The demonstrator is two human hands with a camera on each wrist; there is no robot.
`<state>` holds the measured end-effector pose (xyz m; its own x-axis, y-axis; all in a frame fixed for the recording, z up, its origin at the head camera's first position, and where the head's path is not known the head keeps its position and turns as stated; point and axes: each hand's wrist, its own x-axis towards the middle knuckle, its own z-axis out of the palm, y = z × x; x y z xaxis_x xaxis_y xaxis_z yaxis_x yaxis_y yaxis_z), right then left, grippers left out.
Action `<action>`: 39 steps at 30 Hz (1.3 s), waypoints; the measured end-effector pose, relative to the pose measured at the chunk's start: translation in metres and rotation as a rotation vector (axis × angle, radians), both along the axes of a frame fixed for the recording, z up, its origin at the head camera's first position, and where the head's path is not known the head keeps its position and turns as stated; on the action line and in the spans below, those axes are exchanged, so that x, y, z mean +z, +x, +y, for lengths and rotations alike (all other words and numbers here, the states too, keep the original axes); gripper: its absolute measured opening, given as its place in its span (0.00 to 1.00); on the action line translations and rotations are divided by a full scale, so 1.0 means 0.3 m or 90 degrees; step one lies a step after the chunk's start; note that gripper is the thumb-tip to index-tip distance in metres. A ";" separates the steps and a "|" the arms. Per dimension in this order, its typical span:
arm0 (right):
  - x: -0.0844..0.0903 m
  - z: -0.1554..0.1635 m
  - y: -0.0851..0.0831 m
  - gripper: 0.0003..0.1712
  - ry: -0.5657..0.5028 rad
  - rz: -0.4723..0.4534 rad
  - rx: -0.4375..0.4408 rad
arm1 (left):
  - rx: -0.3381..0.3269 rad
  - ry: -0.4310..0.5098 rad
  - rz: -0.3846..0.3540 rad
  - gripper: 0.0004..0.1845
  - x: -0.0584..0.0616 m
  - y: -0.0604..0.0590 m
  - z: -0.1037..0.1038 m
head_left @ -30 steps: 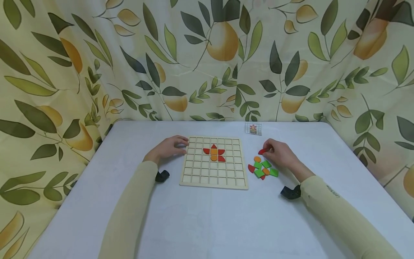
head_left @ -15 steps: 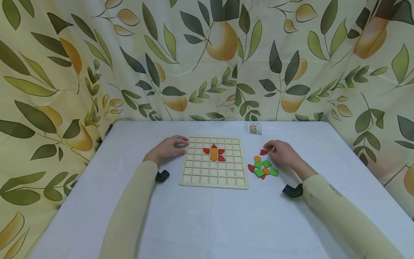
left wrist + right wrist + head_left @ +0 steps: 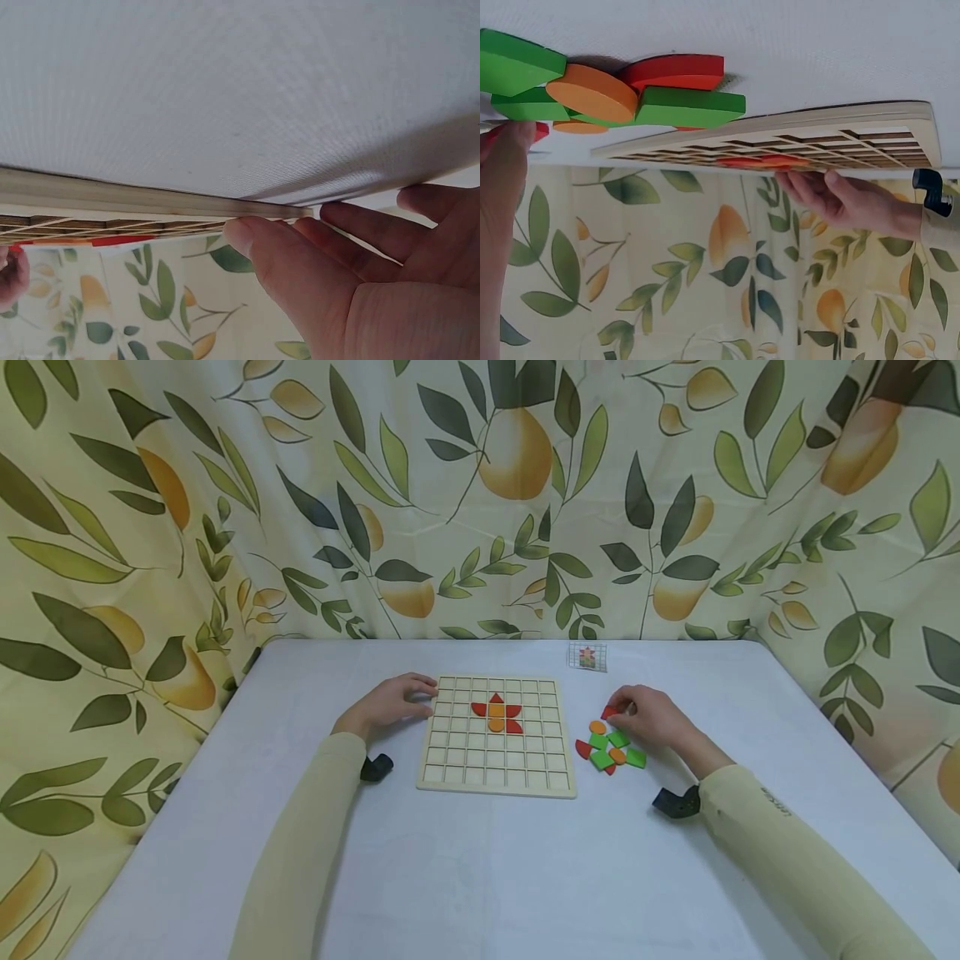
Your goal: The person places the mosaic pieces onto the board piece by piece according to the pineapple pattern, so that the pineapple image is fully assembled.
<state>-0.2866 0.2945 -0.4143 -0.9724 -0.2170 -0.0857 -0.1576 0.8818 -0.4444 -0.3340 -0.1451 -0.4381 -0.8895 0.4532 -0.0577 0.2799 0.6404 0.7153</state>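
Leaf-and-pear patterned curtains [image 3: 480, 485] hang behind and beside a table covered in a pale lavender-white cloth [image 3: 480, 860]. Near the middle of the table lies a square wooden grid board [image 3: 495, 735] with many small cells. A few cells in its upper middle hold a small flower figure [image 3: 497, 713] built of red and orange pieces.

The person's left hand [image 3: 390, 702] rests on the cloth at the board's left edge near its far corner, fingers relaxed and lying against the wooden rim, grasping nothing. The left wrist view shows those fingertips [image 3: 247, 229] touching the board's edge.

The right hand [image 3: 648, 714] is just right of the board, fingers curled down and pinching a red piece [image 3: 609, 712] that sits at or just above the cloth. Just in front of that hand, touching one another in a loose heap [image 3: 609, 750], lie green squares, orange rounds and red pieces.

At the table's far edge, beyond the heap, lies a small pattern card [image 3: 587, 657] printed with a little grid and coloured figure. Both arms wear pale beige sleeves, each with a black device at the wrist.
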 end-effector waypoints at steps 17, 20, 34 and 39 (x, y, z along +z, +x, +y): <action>0.012 -0.001 -0.003 0.16 0.009 0.004 -0.011 | 0.002 -0.001 -0.004 0.20 -0.002 0.000 -0.002; 0.020 0.005 0.000 0.17 0.020 -0.019 -0.012 | 0.004 -0.002 -0.005 0.20 -0.001 -0.001 -0.002; 0.016 0.015 -0.003 0.16 0.026 -0.004 0.062 | 0.004 -0.001 -0.004 0.20 -0.001 -0.006 0.001; 0.004 0.016 -0.002 0.16 0.019 0.011 0.054 | 0.003 -0.001 -0.003 0.20 0.001 -0.004 0.000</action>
<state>-0.2871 0.2992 -0.4132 -0.9520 -0.2962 -0.0771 -0.2396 0.8780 -0.4145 -0.3351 -0.1452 -0.4377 -0.8917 0.4483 -0.0625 0.2733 0.6433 0.7152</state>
